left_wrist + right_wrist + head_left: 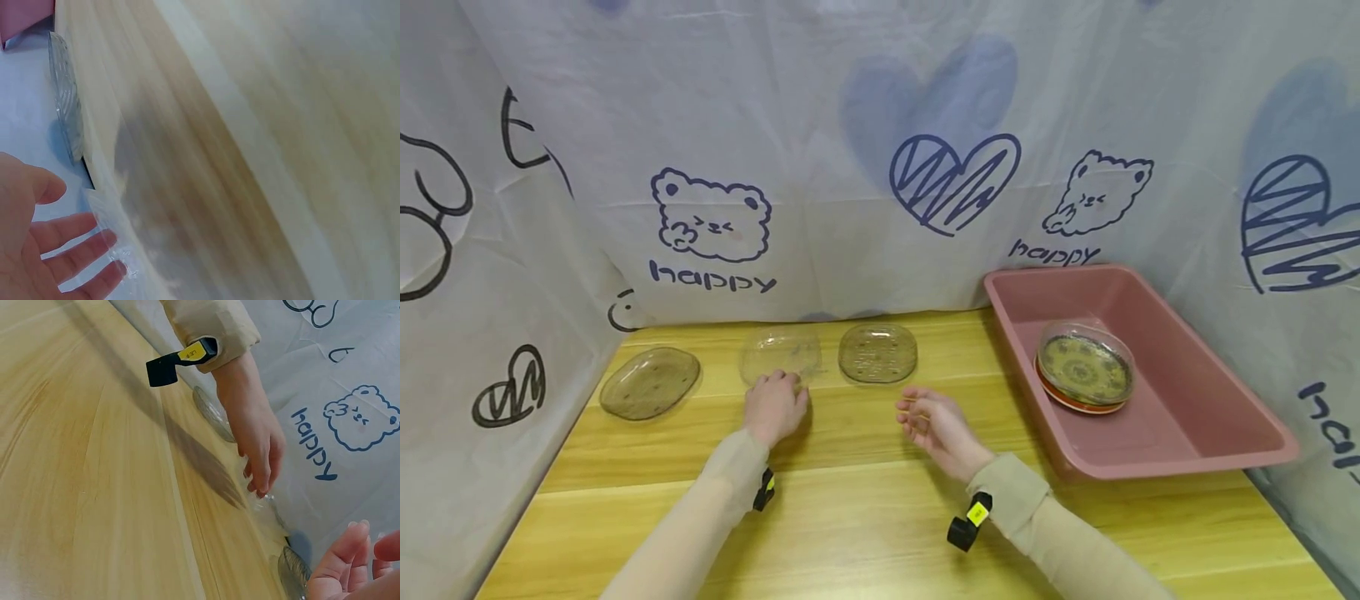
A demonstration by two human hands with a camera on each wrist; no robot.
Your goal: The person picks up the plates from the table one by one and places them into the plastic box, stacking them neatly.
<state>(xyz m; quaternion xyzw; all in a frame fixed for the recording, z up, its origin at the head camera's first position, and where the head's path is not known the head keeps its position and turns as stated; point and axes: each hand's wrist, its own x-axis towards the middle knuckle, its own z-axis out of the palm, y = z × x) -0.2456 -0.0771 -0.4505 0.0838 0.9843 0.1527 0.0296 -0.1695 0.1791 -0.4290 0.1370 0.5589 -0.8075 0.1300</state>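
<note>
My left hand (775,408) is at the near edge of a clear plate (781,343) toward the back of the table. In the left wrist view its fingers are spread, fingertips right at the rim of that plate (132,269), thumb apart. To its left lies a smoky, rounded plate (651,383); to its right, a squarish smoky plate (877,354) with a ribbed surface. My right hand (940,429) hovers in front of the squarish plate, holding nothing, its fingers loosely bent, as the right wrist view also shows.
On the right stands a pink plastic tub (1195,462) with a small stack inside: a clear patterned dish (1086,367) over an orange-rimmed plate (1075,404). A white cloth (835,250) with printed bears and hearts hangs along the back and sides of the wooden table (850,517).
</note>
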